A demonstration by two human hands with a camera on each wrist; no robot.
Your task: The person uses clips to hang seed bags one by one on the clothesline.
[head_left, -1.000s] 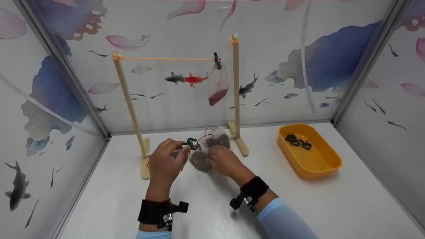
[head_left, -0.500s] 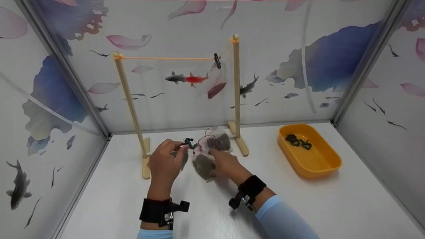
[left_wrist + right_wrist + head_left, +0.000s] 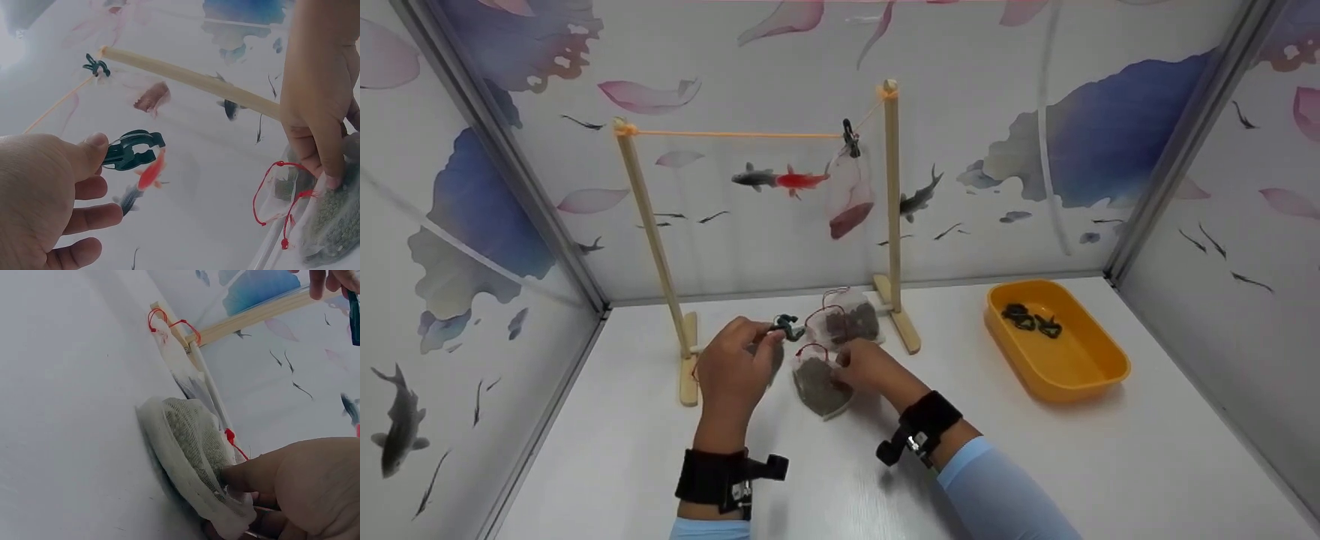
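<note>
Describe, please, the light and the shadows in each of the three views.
Head view: fairly even light, with a soft shadow on the white table near the right hand; left wrist view: washed-out glare at the upper left edge; right wrist view: dim and greyish, with a darker shadow beside the mesh bag.

Right of the two-post tan wooden stand (image 3: 893, 225) sits an oblong yellow plastic tray (image 3: 1065, 358) with dark green plastic clips (image 3: 1048, 326) in it. A see-through pink pouch (image 3: 852, 218) hangs by the stand's right post, and a grey-green mesh bag (image 3: 819, 388) lies in front.
</note>
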